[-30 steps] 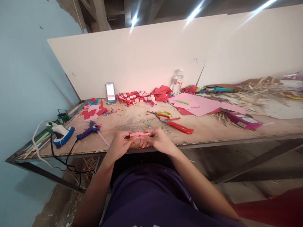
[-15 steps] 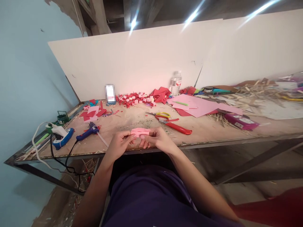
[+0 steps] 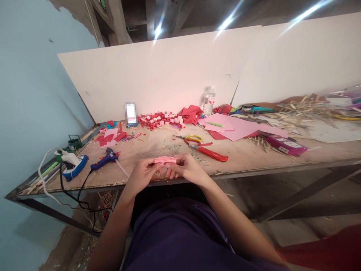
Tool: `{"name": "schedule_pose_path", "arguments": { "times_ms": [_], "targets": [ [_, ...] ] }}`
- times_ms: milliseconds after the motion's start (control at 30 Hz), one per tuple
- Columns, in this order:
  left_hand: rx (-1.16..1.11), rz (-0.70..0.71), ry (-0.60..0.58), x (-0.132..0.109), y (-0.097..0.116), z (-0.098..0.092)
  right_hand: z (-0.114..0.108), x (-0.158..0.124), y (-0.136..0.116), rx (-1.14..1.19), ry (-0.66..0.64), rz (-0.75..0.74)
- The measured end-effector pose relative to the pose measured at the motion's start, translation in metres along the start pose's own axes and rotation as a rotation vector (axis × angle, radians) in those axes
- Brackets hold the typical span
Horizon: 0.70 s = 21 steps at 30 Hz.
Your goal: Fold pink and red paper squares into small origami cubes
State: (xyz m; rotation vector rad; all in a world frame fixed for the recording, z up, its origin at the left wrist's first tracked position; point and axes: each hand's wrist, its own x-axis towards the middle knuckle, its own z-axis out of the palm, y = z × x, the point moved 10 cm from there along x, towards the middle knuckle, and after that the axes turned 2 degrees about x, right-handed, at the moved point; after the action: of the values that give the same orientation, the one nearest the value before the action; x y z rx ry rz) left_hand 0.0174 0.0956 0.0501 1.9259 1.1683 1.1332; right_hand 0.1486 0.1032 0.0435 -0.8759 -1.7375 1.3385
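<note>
The left hand (image 3: 142, 174) and right hand (image 3: 187, 169) pinch the pink slip (image 3: 165, 160) by its ends above the table (image 3: 254, 156) edge, at 3 o'clock from the glue gun (image 3: 105, 160); it has tipped back edge-on, its fold seemingly pressed shut.

We count one pink paper piece (image 3: 165, 160), one glue gun (image 3: 105, 160), one water bottle (image 3: 208, 101), one pair of scissors (image 3: 193, 139), one red cutter (image 3: 213, 154).

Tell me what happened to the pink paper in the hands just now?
The pink paper piece tipped up half a second ago, showing its wide face, and is now tipped back to a thin strip. The left hand and right hand kept pinching its ends; nothing was let go. The glue gun, scissors and red cutter stayed put.
</note>
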Motion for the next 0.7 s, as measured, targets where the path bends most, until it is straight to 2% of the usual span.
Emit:
{"name": "schedule_pose_path", "arguments": {
  "times_ms": [200, 500, 700],
  "targets": [
    [0.002, 0.014, -0.033, -0.001, 0.001, 0.003, -0.004, 0.0, 0.002, -0.007, 0.019, -0.026],
    [-0.008, 0.04, 0.071, -0.001, 0.002, -0.007, -0.004, 0.0, 0.001, 0.024, 0.011, -0.035],
    [-0.046, 0.04, 0.014, -0.001, 0.004, -0.001, -0.011, -0.001, 0.002, 0.046, 0.074, -0.051]
  ]
}}
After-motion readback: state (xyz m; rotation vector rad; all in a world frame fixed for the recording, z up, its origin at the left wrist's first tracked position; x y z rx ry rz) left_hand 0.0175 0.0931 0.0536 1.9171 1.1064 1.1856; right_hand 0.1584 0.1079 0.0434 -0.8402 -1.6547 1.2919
